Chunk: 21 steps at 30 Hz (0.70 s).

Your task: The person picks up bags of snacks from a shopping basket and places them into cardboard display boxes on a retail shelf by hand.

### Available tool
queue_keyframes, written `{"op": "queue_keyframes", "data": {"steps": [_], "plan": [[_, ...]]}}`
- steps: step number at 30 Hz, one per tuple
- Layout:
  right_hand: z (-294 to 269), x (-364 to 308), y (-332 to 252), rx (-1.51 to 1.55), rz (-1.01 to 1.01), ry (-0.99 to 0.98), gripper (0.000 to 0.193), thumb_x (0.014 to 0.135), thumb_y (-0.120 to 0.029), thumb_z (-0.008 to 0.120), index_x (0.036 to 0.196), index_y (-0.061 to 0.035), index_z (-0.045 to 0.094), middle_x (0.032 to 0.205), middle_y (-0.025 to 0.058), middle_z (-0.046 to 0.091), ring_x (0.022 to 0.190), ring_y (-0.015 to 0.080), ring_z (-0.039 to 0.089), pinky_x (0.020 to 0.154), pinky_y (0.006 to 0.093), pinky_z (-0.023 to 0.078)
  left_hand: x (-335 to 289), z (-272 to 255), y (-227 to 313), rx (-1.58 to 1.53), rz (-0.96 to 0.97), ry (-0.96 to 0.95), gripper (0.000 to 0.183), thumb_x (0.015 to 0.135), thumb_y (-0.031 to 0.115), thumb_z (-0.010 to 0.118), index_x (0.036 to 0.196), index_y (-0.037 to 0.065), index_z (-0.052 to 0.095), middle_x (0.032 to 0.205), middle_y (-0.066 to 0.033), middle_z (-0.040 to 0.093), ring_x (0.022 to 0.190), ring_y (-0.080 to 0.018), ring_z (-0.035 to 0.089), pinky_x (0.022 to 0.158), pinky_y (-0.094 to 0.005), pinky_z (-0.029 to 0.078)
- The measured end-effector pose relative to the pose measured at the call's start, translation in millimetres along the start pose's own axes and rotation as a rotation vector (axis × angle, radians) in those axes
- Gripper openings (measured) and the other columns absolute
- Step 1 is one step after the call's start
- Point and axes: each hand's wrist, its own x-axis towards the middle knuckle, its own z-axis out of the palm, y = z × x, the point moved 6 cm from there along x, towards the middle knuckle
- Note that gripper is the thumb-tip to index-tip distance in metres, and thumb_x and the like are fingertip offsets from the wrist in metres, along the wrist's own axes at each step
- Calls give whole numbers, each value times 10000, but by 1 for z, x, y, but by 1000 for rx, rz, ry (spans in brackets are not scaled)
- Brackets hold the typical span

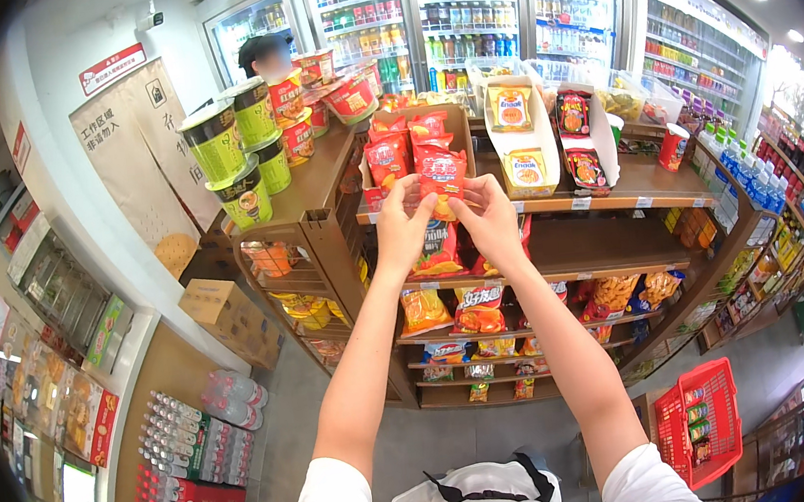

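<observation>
Both my arms stretch forward to the top of a brown shelf unit (602, 193). Between my hands is a small red snack bag (441, 170), held upright by its lower part. My left hand (403, 223) grips its left side and my right hand (489, 216) its right, thumbs toward each other. Right behind it, more red snack bags (387, 159) stand in an open cardboard box (458, 120). Beneath my hands, a larger dark and red snack bag (438, 255) lies on the shelf below, partly hidden by my wrists.
Green noodle cups (213, 145) and red noodle cups (288, 96) are stacked at the left end. White display boxes (494, 124) hold snack packets on the right. A red shopping basket (699, 424) stands low at right. A person (269, 61) is behind the cups, near drink coolers (474, 18).
</observation>
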Motion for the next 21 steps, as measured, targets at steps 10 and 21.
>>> {"op": "queue_keyframes", "data": {"steps": [10,21], "plan": [[50,63,3,-164,-95,-87,301,861,-58,730,1083,29,546,1082,165,687,1055,229,684,841,320,568,54,-43,-23,71,72,97,443,919,133,693,1303,-21,535,1157,-121,672,983,-149,643,870,-303,526],[69,92,51,-247,-97,-221,272,812,-6,740,995,34,543,908,171,702,875,252,721,753,337,566,64,-56,-51,458,45,192,284,869,151,706,1119,20,670,997,-138,733,992,-274,657,891,-384,498]]}}
